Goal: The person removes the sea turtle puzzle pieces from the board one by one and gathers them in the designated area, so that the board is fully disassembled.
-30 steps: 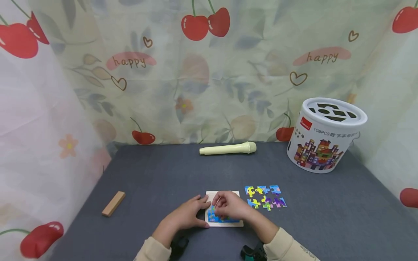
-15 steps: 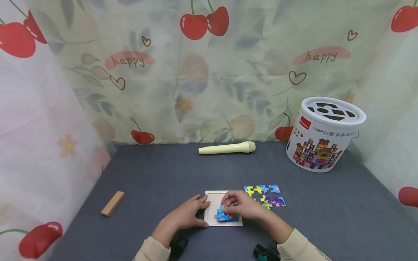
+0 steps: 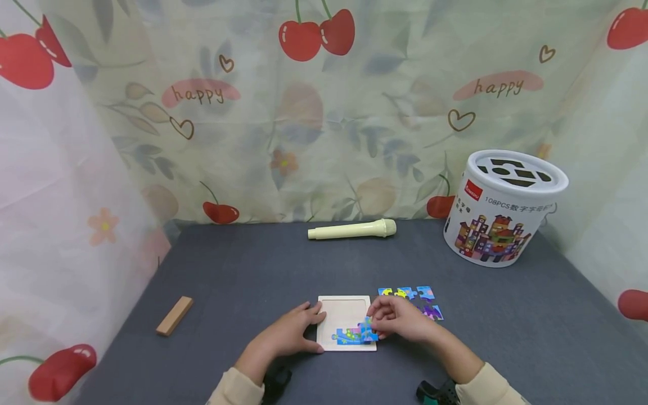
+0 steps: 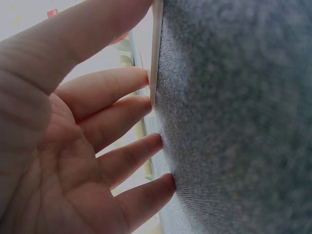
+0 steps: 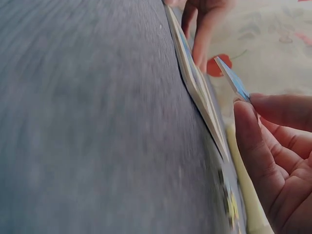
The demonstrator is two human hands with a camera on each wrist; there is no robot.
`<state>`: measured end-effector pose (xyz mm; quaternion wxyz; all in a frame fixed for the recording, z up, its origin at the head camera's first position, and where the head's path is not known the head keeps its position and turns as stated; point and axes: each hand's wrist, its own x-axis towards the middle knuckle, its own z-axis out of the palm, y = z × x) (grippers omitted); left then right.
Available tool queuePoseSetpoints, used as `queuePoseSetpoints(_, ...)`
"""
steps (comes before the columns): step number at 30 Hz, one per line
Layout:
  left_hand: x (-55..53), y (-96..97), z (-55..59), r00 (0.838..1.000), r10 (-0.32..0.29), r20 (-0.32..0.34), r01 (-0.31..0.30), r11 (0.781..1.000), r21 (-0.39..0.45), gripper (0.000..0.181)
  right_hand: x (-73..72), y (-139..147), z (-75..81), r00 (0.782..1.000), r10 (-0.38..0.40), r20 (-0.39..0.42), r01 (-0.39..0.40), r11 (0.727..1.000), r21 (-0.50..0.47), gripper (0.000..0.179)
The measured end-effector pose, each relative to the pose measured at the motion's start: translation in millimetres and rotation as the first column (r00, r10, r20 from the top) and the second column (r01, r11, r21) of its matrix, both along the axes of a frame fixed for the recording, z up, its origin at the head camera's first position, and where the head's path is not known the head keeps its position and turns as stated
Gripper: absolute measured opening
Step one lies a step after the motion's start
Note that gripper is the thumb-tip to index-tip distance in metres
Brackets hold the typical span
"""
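A pale wooden puzzle tray [image 3: 341, 310] lies on the table, with several joined blue pieces [image 3: 348, 336] along its lower part. My left hand [image 3: 293, 331] rests at the tray's left side, its fingers spread and touching the edge; in the left wrist view the thumb reaches the tray [image 4: 155, 58] too. Above the lower right corner, my right hand [image 3: 402, 320] pinches a blue jigsaw piece [image 3: 369, 331] between thumb and forefinger. The right wrist view shows this piece [image 5: 233, 78] tilted and raised clear of the tray.
Loose jigsaw pieces [image 3: 425, 292] lie right of the tray, partly behind my right hand. A cream toy microphone [image 3: 351, 230] lies at the back. A white block bucket [image 3: 503, 211] stands at the back right, and a wooden block [image 3: 175, 316] lies on the left.
My right hand has moved right with the blue jigsaw piece, from over the tray's left part to its lower right corner. The left hand has stayed put.
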<state>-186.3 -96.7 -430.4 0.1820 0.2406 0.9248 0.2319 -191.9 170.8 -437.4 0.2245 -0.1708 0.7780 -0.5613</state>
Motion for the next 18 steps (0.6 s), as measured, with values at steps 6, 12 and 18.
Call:
queuePoseSetpoints(6, -0.2, 0.2, 0.1, 1.000, 0.005, -0.001, -0.005, 1.000, 0.000, 0.071, 1.6, 17, 0.1, 0.999, -0.026, 0.022, 0.026, 1.000, 0.007, 0.025)
queuePoseSetpoints(12, -0.1, 0.4, 1.2, 1.000, 0.009, 0.004, -0.009, 1.000, -0.011, 0.071, 4.2, 30, -0.2, 0.999, -0.030, 0.021, 0.030, 0.999, 0.023, 0.027)
queuePoseSetpoints(18, -0.5, 0.3, 1.5, 1.000, 0.005, 0.019, -0.004, 1.000, -0.014, 0.071, 7.1, 41, -3.0, 0.999, -0.037, 0.036, 0.035, 0.998, 0.052, 0.028)
